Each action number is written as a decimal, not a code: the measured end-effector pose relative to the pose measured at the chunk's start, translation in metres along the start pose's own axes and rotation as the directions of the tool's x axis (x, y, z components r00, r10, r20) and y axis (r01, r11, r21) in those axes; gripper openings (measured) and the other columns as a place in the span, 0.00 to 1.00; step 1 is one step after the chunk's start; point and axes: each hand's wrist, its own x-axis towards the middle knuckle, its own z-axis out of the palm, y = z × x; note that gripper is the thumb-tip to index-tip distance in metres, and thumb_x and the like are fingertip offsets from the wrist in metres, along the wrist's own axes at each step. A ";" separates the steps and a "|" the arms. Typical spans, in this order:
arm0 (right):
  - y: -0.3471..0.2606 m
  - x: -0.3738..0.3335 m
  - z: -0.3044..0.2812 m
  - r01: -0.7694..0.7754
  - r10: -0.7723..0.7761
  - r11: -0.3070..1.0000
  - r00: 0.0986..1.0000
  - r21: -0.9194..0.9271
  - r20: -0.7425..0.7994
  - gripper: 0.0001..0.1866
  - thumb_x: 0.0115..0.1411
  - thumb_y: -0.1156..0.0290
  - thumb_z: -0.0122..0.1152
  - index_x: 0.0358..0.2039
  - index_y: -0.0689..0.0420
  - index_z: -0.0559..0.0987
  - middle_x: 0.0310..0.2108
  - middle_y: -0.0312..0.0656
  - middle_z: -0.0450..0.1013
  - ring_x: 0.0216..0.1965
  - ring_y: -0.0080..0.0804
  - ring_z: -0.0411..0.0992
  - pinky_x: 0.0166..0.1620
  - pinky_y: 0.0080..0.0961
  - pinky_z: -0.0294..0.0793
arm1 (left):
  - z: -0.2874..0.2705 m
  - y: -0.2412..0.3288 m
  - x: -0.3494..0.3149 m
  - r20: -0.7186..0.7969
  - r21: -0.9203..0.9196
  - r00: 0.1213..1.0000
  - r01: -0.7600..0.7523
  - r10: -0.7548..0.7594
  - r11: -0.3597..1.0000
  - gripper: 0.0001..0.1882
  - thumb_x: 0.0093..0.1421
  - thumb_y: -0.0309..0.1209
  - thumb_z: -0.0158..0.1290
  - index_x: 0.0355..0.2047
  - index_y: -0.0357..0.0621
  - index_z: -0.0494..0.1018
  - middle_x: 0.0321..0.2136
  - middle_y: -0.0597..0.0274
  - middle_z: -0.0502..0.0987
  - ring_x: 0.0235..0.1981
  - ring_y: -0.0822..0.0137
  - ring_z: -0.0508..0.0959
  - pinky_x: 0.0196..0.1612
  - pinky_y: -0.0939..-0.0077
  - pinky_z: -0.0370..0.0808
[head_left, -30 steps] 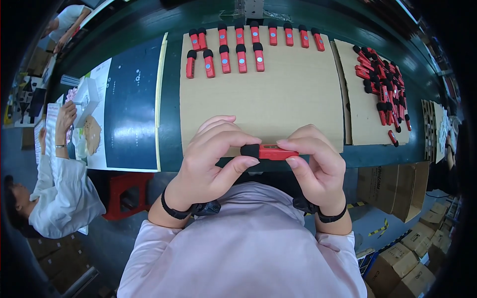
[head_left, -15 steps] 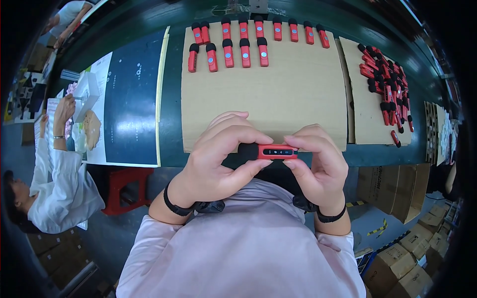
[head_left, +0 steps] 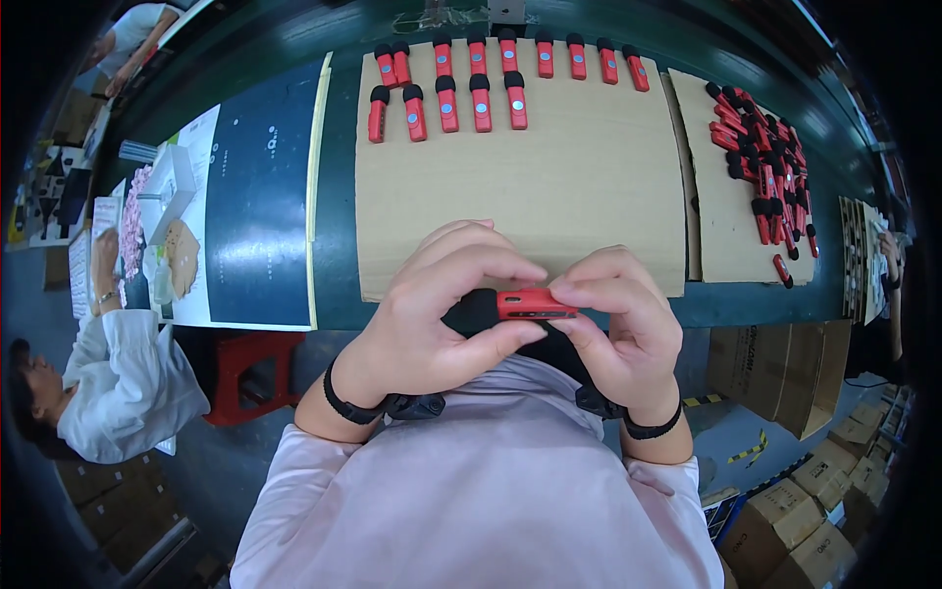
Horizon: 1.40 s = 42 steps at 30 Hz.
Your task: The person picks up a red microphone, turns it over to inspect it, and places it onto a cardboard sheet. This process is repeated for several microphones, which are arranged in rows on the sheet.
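Close before the pale shirt (head_left: pixel 481 481), a red device (head_left: pixel 540 303) with a black foam cap (head_left: pixel 478 310) lies crosswise between both hands. The right hand (head_left: pixel 628 319) pinches its bare end, forefinger above and thumb below; the left hand (head_left: pixel 417 319) curves round the cap, its thumb and forefinger parted to either side of the device. With the hold mostly at the fingertips, turning the device could let it slip and fall past the front edge of the green surface (head_left: pixel 339 226); a tug on the foam might also work the cap loose.

Just beyond the hands, a flat cardboard sheet (head_left: pixel 520 206) carries two rows of similar devices (head_left: pixel 481 113), nine in the far row and five in the nearer; a stray knuckle could knock these askew. Off to the right, a second cardboard sheet (head_left: pixel 726 236) bears a tangled pile (head_left: pixel 770 177) of the same kind, where pulling one out might drag its neighbours along.

Below the surface at right stands a brown carton (head_left: pixel 765 383), with stacked cartons (head_left: pixel 775 520) past it. Far left, near a co-worker's hand (head_left: pixel 105 257), sits a white box (head_left: pixel 172 187); what these containers hold is too hidden or small to tell.
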 end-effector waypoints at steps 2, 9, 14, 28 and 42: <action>0.000 -0.001 0.002 -0.023 0.023 0.999 1.000 0.028 -0.004 0.16 0.47 0.83 0.67 0.39 0.65 0.77 0.35 0.46 0.74 0.35 0.36 0.73 0.39 0.27 0.72 | -0.001 -0.006 -0.001 0.030 0.052 0.998 -0.059 0.058 0.997 0.15 0.48 0.26 0.64 0.37 0.39 0.76 0.32 0.58 0.77 0.37 0.62 0.77 0.58 0.52 0.64; 0.001 0.000 0.002 -0.015 0.015 0.998 1.000 0.064 0.006 0.16 0.50 0.82 0.66 0.40 0.65 0.75 0.37 0.47 0.72 0.37 0.33 0.71 0.41 0.26 0.70 | 0.002 -0.007 -0.001 0.033 0.084 0.995 -0.098 0.096 0.992 0.14 0.47 0.24 0.62 0.37 0.40 0.76 0.33 0.58 0.76 0.37 0.61 0.76 0.57 0.52 0.64; -0.010 0.007 0.010 0.047 -0.049 0.997 0.998 -0.060 -0.036 0.16 0.48 0.83 0.66 0.38 0.63 0.75 0.35 0.46 0.72 0.35 0.34 0.71 0.39 0.27 0.70 | 0.008 -0.015 -0.002 -0.029 0.084 0.986 -0.162 0.164 0.983 0.15 0.46 0.22 0.61 0.36 0.42 0.75 0.34 0.60 0.75 0.37 0.60 0.76 0.56 0.52 0.64; 0.009 0.063 -0.007 -0.183 0.210 0.971 0.961 -0.152 0.183 0.12 0.52 0.82 0.62 0.39 0.62 0.75 0.38 0.45 0.73 0.38 0.36 0.74 0.40 0.25 0.74 | -0.035 -0.032 -0.019 -0.207 0.180 0.978 0.009 0.029 0.984 0.17 0.47 0.21 0.60 0.40 0.38 0.74 0.42 0.52 0.74 0.46 0.54 0.74 0.55 0.63 0.67; 0.071 0.095 -0.027 0.179 0.154 0.637 0.924 -0.750 0.351 0.09 0.52 0.78 0.62 0.34 0.58 0.75 0.42 0.43 0.72 0.40 0.43 0.73 0.41 0.33 0.75 | -0.076 -0.095 -0.039 -0.450 0.080 0.860 0.309 -0.242 0.948 0.23 0.57 0.23 0.55 0.53 0.37 0.65 0.56 0.50 0.66 0.58 0.58 0.67 0.59 0.66 0.64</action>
